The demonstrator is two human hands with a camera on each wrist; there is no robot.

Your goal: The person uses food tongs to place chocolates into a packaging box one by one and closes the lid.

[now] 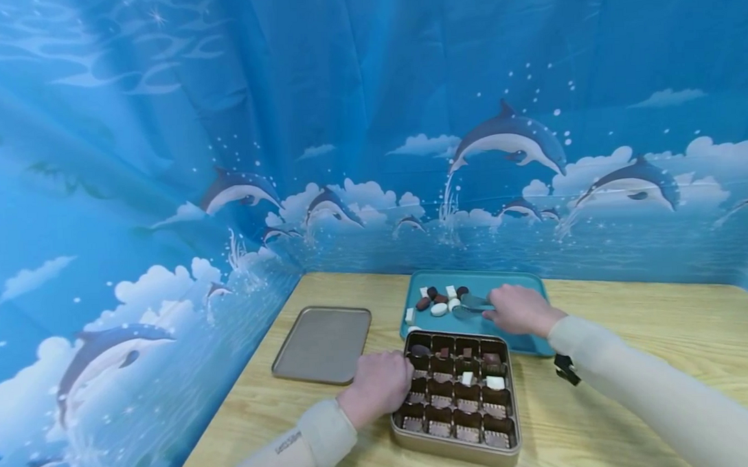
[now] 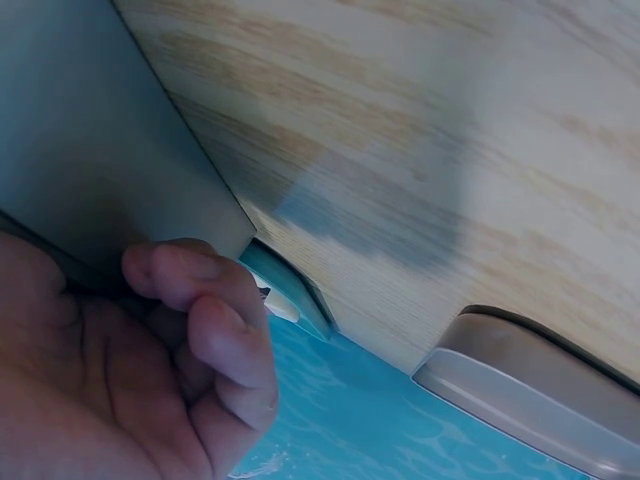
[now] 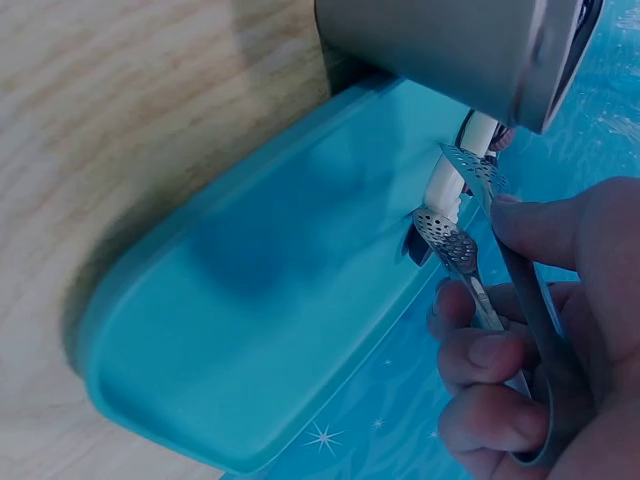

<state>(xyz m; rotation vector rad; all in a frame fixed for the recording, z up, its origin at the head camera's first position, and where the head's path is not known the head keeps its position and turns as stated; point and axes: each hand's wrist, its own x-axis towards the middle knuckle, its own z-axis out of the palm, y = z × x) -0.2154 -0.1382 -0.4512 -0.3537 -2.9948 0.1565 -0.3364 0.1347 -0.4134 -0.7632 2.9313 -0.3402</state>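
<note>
My left hand (image 1: 379, 383) is at the left rim of a bronze tin (image 1: 456, 450), fingers curled and gripping its edge; in the left wrist view the fingertips lie close to the tin's wall (image 2: 110, 120). The tin's dark divided insert holds several brown chocolates (image 1: 492, 360) in the back row and two white pieces (image 1: 495, 382) in the second row. My right hand (image 1: 517, 309) grips metal tongs (image 1: 469, 306) with perforated tips, over the teal tray (image 1: 505, 277). The tongs' tips are apart, around a white oval candy (image 3: 443, 188) in the right wrist view.
Brown and white candies (image 1: 439, 309) are gathered on the tray's left side. A flat bronze lid (image 1: 322, 345) lies on the wooden table (image 1: 650, 334), left of the tin. A blue dolphin-print curtain (image 1: 370, 110) hangs behind and at the left.
</note>
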